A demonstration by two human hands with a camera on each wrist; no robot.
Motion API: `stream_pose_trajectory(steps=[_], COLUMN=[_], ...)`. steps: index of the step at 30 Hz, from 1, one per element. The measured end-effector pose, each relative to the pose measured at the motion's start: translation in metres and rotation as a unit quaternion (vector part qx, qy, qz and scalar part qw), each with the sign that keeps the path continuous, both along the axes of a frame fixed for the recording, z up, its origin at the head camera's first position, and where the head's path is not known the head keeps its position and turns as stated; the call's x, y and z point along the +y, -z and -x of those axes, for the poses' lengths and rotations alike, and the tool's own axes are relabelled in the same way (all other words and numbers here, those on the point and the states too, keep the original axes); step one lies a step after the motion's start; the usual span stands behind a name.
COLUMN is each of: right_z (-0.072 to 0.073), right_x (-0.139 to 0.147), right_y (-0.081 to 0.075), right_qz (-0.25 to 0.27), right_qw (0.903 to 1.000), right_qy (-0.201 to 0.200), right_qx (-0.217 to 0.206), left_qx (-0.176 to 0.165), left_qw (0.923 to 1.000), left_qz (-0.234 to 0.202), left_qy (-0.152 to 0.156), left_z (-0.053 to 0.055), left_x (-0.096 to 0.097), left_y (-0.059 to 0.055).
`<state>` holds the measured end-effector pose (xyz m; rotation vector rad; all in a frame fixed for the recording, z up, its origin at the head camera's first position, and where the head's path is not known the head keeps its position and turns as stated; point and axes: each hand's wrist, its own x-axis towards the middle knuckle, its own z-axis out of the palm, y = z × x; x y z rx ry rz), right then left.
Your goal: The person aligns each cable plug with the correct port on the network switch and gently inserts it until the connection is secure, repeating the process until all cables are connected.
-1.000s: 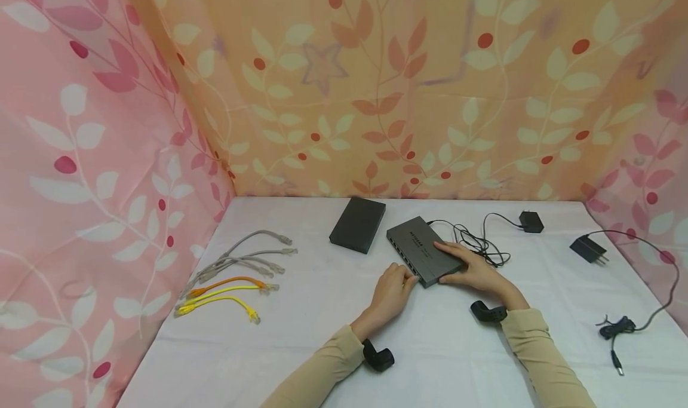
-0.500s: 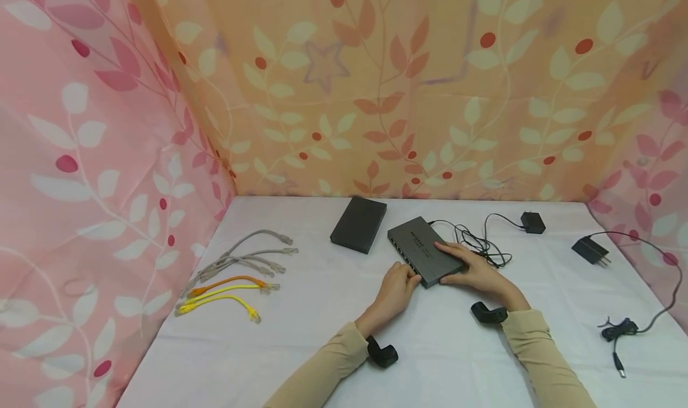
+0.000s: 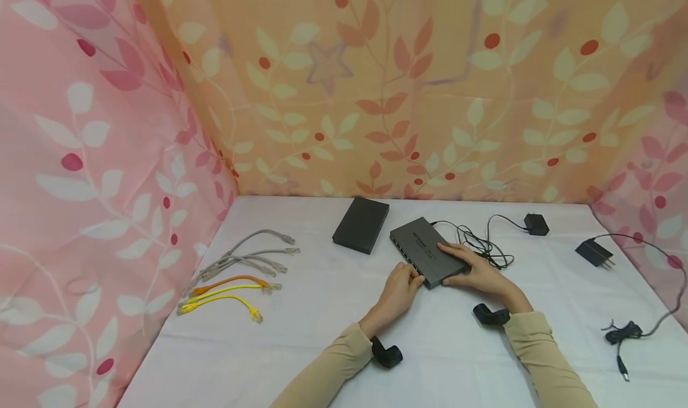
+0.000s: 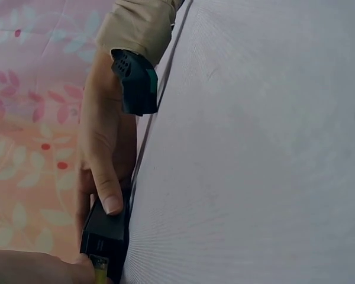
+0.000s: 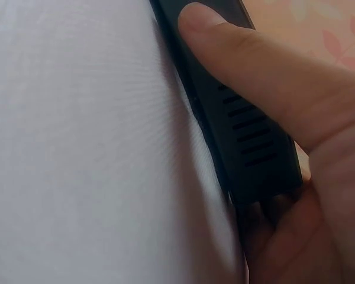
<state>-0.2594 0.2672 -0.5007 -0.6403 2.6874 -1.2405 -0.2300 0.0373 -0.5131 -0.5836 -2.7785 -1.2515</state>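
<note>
A dark grey network switch lies on the white cloth, a row of ports along its left side. My right hand grips its near right part, with the thumb along the vented side and the fingers over the top. At the near end of the port side is my left hand, its fingers curled. In the left wrist view its fingertips pinch a clear plug with a yellow network cable, right at the port face. The rest of that cable is hidden by the hand.
Behind and left of the switch lies a black flat box. Grey network cables, an orange cable and yellow ones lie at left. A power adapter trails cord near the switch; another adapter lies farther right.
My left hand has edged slightly right, closer against the port side. My right hand keeps its hold on the switch. The whole head view has shifted a little.
</note>
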Motion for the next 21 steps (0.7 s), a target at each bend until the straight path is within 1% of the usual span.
stream_pose_trajectory(steps=[3, 5, 8, 13, 21], right_z=[0.008, 0.01, 0.011, 0.01, 0.011], right_x=[0.006, 0.009, 0.011, 0.01, 0.01], right_y=[0.014, 0.018, 0.019, 0.02, 0.019], right_qz=[-0.008, -0.01, -0.01, -0.007, -0.013], right_qw=[1.0, 0.9999, 0.9999, 1.0, 0.9998], right_qy=[0.004, 0.002, 0.0, 0.004, 0.014], right_qx=[0.002, 0.003, 0.004, -0.002, -0.008], left_qx=[-0.003, -0.004, -0.006, -0.019, -0.053], left_qw=[1.0, 0.9999, 0.9997, 0.9991, 0.9968], left_qz=[-0.001, 0.002, 0.012, 0.025, 0.015], left_qy=[0.004, 0.01, 0.019, 0.029, 0.058], left_z=[0.001, 0.001, 0.001, 0.003, 0.01], left_x=[0.0, -0.001, -0.002, -0.004, -0.013], left_y=[0.001, 0.0, -0.001, -0.004, -0.01])
